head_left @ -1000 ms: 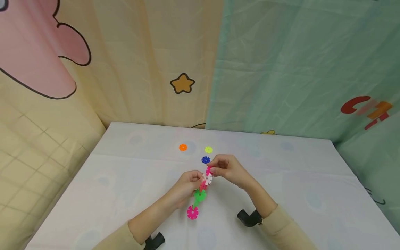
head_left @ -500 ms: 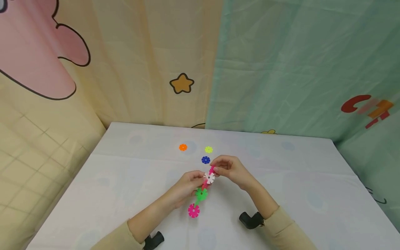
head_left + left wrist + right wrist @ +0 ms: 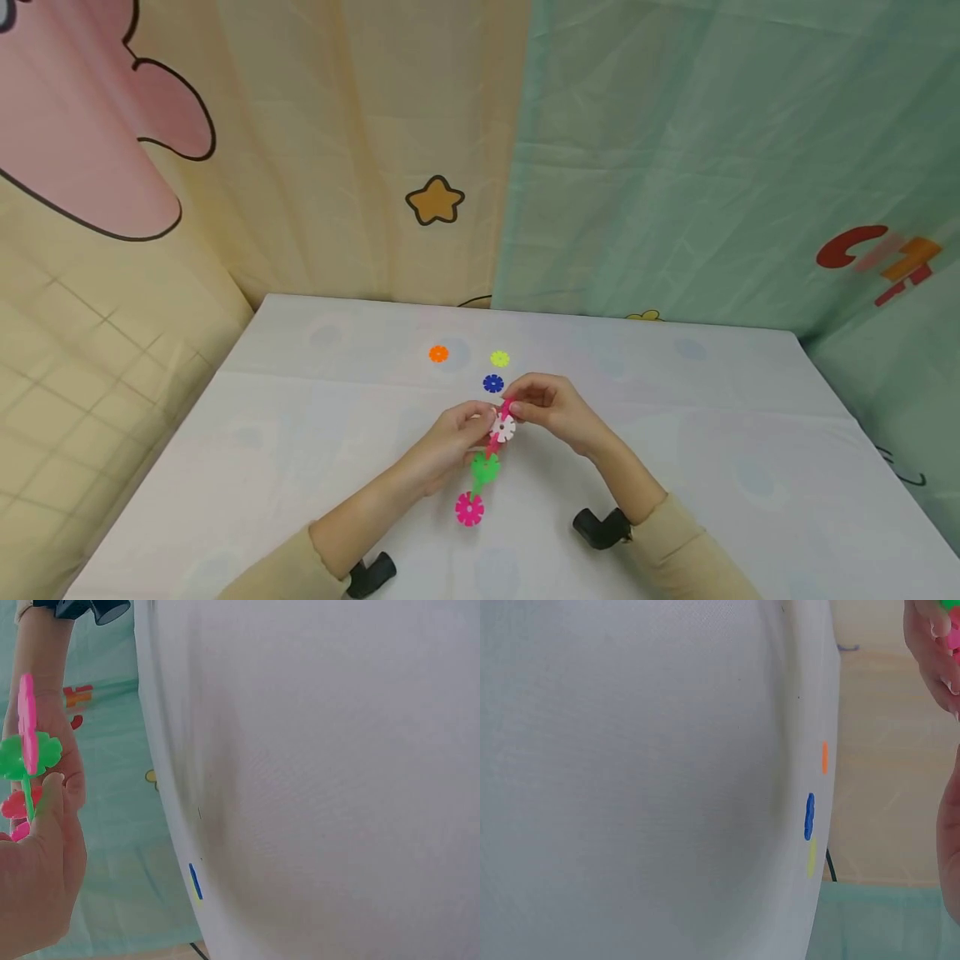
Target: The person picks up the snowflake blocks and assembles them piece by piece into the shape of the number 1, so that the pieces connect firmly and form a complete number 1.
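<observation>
Several notched plastic flower discs are joined in a chain held above the table. A pink disc [image 3: 469,509] is at its lower end, followed by green [image 3: 486,468], red [image 3: 492,446] and white [image 3: 503,428] ones. At the upper end, the thumb and fingertips of my right hand [image 3: 553,410] pinch another pink disc [image 3: 506,407]. My left hand [image 3: 448,442] grips the chain around the white disc, its fingers partly hiding the red one. In the left wrist view the pink lower disc [image 3: 28,724] stands edge-on, slotted across the green disc [image 3: 45,750].
Beyond the hands, a blue disc [image 3: 492,383], a yellow disc [image 3: 500,358] and an orange disc [image 3: 438,354] lie flat on the white-covered table [image 3: 300,467]. Printed curtains [image 3: 675,167] hang behind the table's far edge. Black camera mounts [image 3: 602,528] sit at both wrists.
The chain has shifted slightly right, and its lower pink disc has swung a little the same way. My left fingertips have moved up to the white disc's edge. Loose discs stay put.
</observation>
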A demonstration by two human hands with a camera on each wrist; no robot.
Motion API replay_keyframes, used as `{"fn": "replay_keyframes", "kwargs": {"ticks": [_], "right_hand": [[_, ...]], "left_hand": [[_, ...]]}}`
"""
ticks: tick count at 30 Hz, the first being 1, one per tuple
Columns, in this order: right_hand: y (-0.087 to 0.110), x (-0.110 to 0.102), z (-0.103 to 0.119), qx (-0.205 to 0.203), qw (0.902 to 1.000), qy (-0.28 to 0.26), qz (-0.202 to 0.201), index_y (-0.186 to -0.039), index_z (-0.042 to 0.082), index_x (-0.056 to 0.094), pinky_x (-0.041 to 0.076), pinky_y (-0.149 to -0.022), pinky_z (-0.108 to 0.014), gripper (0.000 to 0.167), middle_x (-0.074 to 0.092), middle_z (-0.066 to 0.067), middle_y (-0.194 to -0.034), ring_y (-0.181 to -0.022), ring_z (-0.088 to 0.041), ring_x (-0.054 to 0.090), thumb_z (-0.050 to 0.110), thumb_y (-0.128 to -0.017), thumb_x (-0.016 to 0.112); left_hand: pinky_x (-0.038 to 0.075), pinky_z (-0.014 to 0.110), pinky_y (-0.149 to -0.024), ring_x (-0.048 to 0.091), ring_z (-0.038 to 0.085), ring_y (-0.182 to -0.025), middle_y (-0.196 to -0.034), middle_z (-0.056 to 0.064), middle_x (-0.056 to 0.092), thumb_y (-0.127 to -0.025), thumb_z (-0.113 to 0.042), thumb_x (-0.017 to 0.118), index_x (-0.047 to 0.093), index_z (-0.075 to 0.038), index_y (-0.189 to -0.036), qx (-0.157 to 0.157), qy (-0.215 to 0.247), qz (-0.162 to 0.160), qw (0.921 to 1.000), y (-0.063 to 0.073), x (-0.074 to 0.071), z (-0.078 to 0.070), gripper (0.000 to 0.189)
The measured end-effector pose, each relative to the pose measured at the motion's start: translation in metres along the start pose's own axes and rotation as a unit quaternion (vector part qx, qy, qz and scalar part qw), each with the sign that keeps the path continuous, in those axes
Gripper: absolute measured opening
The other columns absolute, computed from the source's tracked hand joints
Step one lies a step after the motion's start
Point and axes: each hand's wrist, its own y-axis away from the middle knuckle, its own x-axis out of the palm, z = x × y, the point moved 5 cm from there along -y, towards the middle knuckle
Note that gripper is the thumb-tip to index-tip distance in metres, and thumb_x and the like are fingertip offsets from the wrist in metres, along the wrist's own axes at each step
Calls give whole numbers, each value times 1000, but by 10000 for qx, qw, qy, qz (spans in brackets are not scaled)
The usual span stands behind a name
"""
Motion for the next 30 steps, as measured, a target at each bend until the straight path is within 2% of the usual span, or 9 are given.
{"fn": "replay_keyframes", "kwargs": {"ticks": [4, 9, 17, 25, 30], "right_hand": [[-1, 3, 1, -120, 9999, 98, 35, -102, -7, 63, 53, -79, -32, 16, 62, -16, -98, -85, -20, 60, -1, -88, 59], [-2, 4, 1, -241, 9993, 269, 15, -100, -2, 65, 51, -79, -33, 13, 63, -13, -98, -90, -25, 55, -1, -88, 59], [-2, 4, 0, -330, 9987, 400, 3, -99, 1, 67, 49, -74, -32, 13, 62, -11, -98, -89, -26, 51, 1, -88, 60], [-2, 4, -2, -266, 9988, 415, 12, -102, 1, 67, 49, -76, -35, 15, 62, -8, -100, -92, -25, 52, 4, -88, 61], [-2, 3, -4, -226, 9987, 459, -18, -107, -3, 64, 49, -81, -37, 20, 62, -14, -105, -94, -27, 53, 5, -89, 61]], "left_hand": [[51, 24, -74, 61, 28, -98, -108, 12, 64, -97, -27, 49, 44, 3, -129, -22, -78, 39, 10000, -1, 1, 0, 43], [53, 29, -76, 61, 33, -100, -110, 13, 62, -98, -27, 48, 42, 4, -132, 0, -47, 136, 9999, -3, 3, 0, 47], [52, 27, -73, 61, 28, -96, -114, 19, 61, -98, -31, 48, 44, 0, -134, -62, -67, 196, 9998, -3, 5, -1, 48], [51, 24, -70, 61, 25, -93, -108, 13, 63, -97, -33, 49, 45, -2, -134, -103, 19, 249, 9996, -4, 5, 2, 49], [52, 27, -72, 61, 22, -89, -99, 6, 63, -96, -31, 51, 45, -2, -133, -163, 36, 90, 9998, -4, 4, 2, 47]]}}
